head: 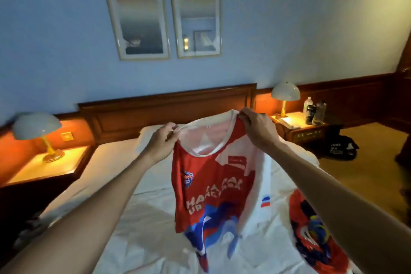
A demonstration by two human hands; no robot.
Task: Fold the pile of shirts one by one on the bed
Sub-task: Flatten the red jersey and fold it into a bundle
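I hold a red sports jersey with a white collar, white lettering and blue shapes near its hem [209, 187] up in the air over the bed, its front facing me and its lower edge hanging close to the sheet. My left hand [161, 142] pinches the collar at the left shoulder, fingers curled tight on the fabric. My right hand [255, 128] pinches the collar at the other shoulder, a little higher, thumb and fingers [243, 113] pressed together on the white trim. Both my bare arms reach forward from the lower corners of the view.

Below and to the right of the raised jersey, a second garment, white with a red and blue print [311, 229], lies rumpled on the white-sheeted bed [138, 218]; my right forearm covers part of it, so I cannot tell whether it is one shirt or several.

Behind the bed stands a dark wooden headboard [169, 109]. A wooden bedside table with a lit dome-shaded lamp [37, 131] stands on the left, and on the right another lit dome lamp [285, 95] shares its table with a few bottles [313, 110]. A dark bag [341, 148] sits on the floor beyond it. Two framed pictures [164, 22] hang side by side on the pale blue wall.
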